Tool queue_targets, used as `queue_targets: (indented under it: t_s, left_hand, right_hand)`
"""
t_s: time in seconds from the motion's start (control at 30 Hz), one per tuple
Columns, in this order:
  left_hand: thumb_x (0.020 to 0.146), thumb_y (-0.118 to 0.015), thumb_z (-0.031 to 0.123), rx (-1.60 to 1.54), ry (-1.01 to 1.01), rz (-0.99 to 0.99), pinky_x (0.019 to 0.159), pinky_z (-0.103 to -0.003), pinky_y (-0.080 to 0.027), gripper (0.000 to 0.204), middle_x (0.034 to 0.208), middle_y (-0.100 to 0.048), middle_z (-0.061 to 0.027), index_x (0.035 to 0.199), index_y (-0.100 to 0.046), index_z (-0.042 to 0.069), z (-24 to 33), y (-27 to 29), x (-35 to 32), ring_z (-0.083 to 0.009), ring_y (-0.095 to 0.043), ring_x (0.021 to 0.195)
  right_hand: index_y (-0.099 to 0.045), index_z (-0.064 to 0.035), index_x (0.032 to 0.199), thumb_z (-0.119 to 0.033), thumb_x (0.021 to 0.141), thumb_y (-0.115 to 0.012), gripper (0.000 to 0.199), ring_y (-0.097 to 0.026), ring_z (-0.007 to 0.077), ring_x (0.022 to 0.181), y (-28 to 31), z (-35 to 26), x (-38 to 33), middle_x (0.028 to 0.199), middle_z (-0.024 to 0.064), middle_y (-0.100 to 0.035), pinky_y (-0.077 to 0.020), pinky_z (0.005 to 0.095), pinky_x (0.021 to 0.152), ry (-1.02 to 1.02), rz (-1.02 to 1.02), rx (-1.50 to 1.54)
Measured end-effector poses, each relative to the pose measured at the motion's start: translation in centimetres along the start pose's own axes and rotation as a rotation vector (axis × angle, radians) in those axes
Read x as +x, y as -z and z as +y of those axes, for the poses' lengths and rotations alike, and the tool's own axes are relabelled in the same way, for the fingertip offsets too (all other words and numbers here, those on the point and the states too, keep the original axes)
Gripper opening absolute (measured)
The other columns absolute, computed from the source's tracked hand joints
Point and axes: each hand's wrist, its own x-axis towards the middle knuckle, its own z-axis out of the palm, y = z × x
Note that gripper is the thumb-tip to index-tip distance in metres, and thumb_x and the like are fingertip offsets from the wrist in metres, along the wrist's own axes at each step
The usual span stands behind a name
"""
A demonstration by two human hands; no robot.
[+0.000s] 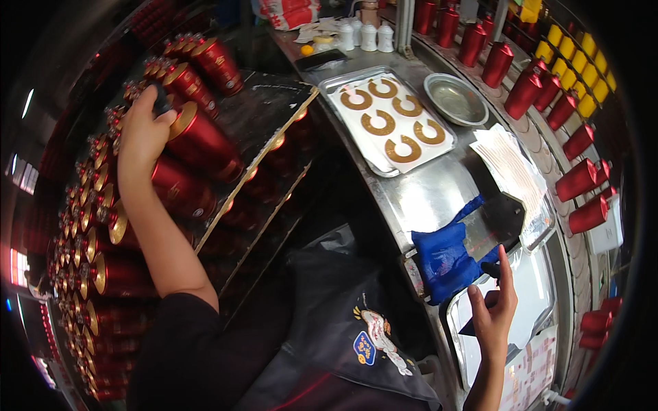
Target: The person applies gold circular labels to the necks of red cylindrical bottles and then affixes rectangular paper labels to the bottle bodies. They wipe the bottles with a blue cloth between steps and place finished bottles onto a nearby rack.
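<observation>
Head view, nearest first: the right hand [495, 315] hung over the lower metal tray [458, 356] at the desk's [411, 205] near end, its grip spread, thumb and forefinger apart. Just beyond, one blue cloth [442, 257] lay at the desk's left edge. Left of the desk, the left hand [142, 127] bent over the gold-shouldered end of a red bottle [209, 147], which lay on its side by the right edge of the shelf [264, 103]; whether that grip pinched the neck I could not tell. Judging by this, the step was handling that bottle by its top, and the next move called for a secure neck hold, clear of the crowded neighbours, too many to count. Farther along, one upper tray [432, 159] held six gold C-shaped pieces [402, 159]. One round bowl [433, 99] sat toward the desk's right edge, and four white jars [369, 38] stood near its far end.
</observation>
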Motion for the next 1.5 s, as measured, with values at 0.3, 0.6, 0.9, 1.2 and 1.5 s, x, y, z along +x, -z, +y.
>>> queue_targets:
  t_s: [0.3, 0.6, 0.9, 1.2, 1.5]
  left_hand:
    - [0.095, -0.074, 0.013, -0.65, -0.33, 0.288, 0.099, -0.034, -0.05, 0.034, 0.12, -0.069, -0.0143, 0.12, -0.057, -0.001, 12.1, -5.7, -3.3, -0.0198, -0.065, 0.113]
    - [0.09, -0.078, 0.015, -1.242, -0.55, -0.568, 0.081, -0.03, -0.057, 0.044, 0.113, -0.064, -0.0128, 0.121, -0.053, -0.003, 39.9, -30.7, -1.1, -0.0175, -0.069, 0.093]
    - [0.058, -0.095, 0.046, -0.833, -0.617, -0.423, 0.105, -0.048, -0.048, 0.109, 0.142, -0.043, -0.0359, 0.137, -0.039, -0.006, 68.7, -47.5, 3.3, -0.0474, -0.053, 0.127]
    - [0.071, -0.091, 0.044, -1.518, -0.61, -0.705, 0.087, -0.044, -0.058, 0.075, 0.116, -0.067, -0.0205, 0.12, -0.053, 0.002, 60.3, -45.7, 3.1, -0.0325, -0.07, 0.104]
    - [0.086, -0.077, 0.052, -1.834, 0.48, -1.515, 0.086, -0.048, -0.062, 0.049, 0.115, -0.072, -0.0062, 0.116, -0.065, 0.015, 39.2, -36.7, 3.5, -0.0254, -0.071, 0.104]
  right_hand:
    - [-0.045, -0.0086, 0.154, -0.01, 0.08, -0.081, 0.083, -0.053, 0.0156, 0.061, 0.5, -0.9, 0.1, 0.121, 0.017, -0.069, -0.0484, 0.0285, 0.058, 0.111, -0.017, -0.029]
    - [-0.046, -0.0006, 0.151, -0.007, 0.08, -0.079, 0.079, -0.052, 0.006, 0.06, 0.5, 2.1, -5.7, 0.111, 0.0145, -0.07, -0.0436, 0.0206, 0.054, -0.236, 0.307, 0.159]
    - [-0.041, -0.0056, 0.155, 0.0, 0.087, -0.069, 0.074, -0.062, 0.013, 0.093, -3.8, 5.6, -11.9, 0.117, 0.0165, -0.067, -0.0498, 0.0235, 0.072, -0.683, 0.826, 0.241]
    - [-0.043, 0.0016, 0.152, 0.0, 0.083, -0.073, 0.075, -0.062, 0.0067, 0.07, -4.5, 4.8, -8.7, 0.115, 0.0157, -0.069, -0.0473, 0.0182, 0.06, -0.611, 0.836, 0.302]
    - [-0.046, -0.0037, 0.153, -0.005, 0.086, -0.075, 0.073, -0.046, 0.0001, 0.057, -3.2, -0.9, 0.8, 0.107, 0.0093, -0.071, -0.0396, 0.018, 0.053, -0.398, 0.46, 0.358]
